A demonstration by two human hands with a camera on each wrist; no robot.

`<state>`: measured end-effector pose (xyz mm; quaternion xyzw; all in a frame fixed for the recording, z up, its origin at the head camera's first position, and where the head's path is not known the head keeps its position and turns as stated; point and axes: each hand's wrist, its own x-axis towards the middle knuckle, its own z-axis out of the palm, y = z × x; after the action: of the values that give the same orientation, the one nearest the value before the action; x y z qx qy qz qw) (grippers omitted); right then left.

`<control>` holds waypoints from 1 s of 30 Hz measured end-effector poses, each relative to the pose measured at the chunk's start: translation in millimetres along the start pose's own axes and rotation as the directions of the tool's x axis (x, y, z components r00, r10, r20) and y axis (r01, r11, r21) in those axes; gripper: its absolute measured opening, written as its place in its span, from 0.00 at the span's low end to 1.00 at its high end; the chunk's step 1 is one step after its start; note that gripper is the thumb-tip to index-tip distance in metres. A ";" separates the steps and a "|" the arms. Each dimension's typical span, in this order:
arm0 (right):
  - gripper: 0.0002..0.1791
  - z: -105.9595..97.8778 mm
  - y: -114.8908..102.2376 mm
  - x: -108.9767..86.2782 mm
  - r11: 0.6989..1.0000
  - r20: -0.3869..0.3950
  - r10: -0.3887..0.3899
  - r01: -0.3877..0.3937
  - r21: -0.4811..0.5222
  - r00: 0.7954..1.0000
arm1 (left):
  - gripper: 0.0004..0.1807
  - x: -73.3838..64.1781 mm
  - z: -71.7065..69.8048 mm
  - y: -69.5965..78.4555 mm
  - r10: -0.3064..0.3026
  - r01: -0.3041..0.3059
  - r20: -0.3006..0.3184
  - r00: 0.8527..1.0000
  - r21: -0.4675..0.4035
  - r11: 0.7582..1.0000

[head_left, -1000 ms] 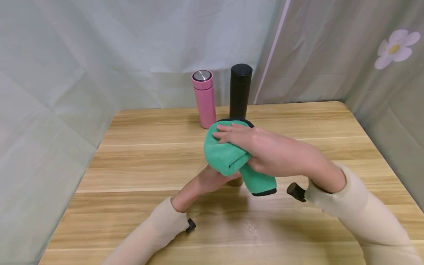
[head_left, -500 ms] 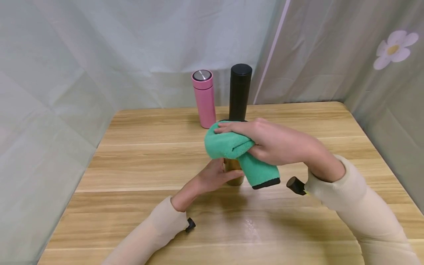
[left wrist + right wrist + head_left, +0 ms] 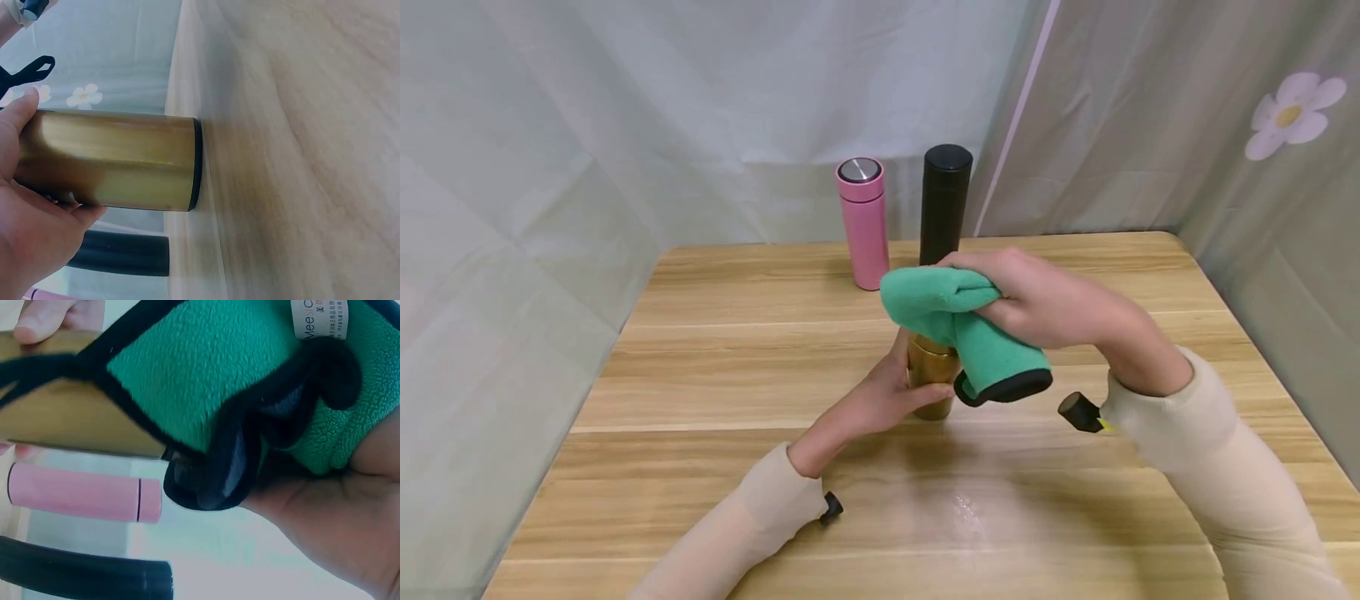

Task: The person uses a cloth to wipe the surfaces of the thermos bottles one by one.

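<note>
A gold thermos bottle [image 3: 931, 367] stands upright on the wooden table, its black base ring showing in the left wrist view. My left hand [image 3: 876, 396] grips it round the body, thumb across the near side. In my right hand [image 3: 1045, 304] is a folded green towel [image 3: 925, 296] with black edging, draped over the bottle's top and hiding it. One corner of the towel hangs down in front, to the right. From the right wrist, the towel's white label [image 3: 322, 315] shows, and its black-edged flap overlaps the gold bottle [image 3: 81, 419].
Behind, a pink thermos [image 3: 865, 233] with a silver-topped lid stands beside a taller black thermos [image 3: 943, 208], whose lower part is hidden. Speckled light marks [image 3: 967, 517] lie on the table [image 3: 700, 375] in front. Pale curtains [image 3: 775, 125] close off the back and sides.
My right hand has moved up and a little right with the towel, which turns as it goes. More of the gold thermos shows below it. The left hand keeps its hold.
</note>
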<state>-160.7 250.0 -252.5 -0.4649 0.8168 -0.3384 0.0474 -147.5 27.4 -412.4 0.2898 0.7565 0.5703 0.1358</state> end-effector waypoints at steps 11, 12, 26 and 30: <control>0.12 -4.1 21.0 -26.8 0.991 -0.093 0.006 0.006 0.131 0.996 | 0.44 1.2 2.3 2.9 -0.056 0.060 -0.050 0.997 0.069 0.996; 0.14 -4.3 22.2 -30.1 0.991 -0.102 0.025 -0.011 0.135 0.994 | 0.45 1.5 2.6 3.3 -0.054 0.058 -0.053 0.997 0.069 0.996; 0.18 11.8 41.4 -69.7 0.915 -0.144 0.299 -0.240 0.324 0.943 | 0.48 1.8 4.4 2.6 -0.062 0.069 -0.094 0.994 0.071 0.995; 0.17 17.6 45.4 -73.5 0.898 -0.130 0.327 -0.265 0.351 0.936 | 0.48 0.8 3.2 1.4 -0.050 0.056 -0.103 0.993 0.058 0.997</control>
<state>-145.4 314.6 -310.5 -0.2867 0.8111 -0.5001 0.0988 -146.0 30.7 -412.0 0.2443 0.7869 0.5571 0.1031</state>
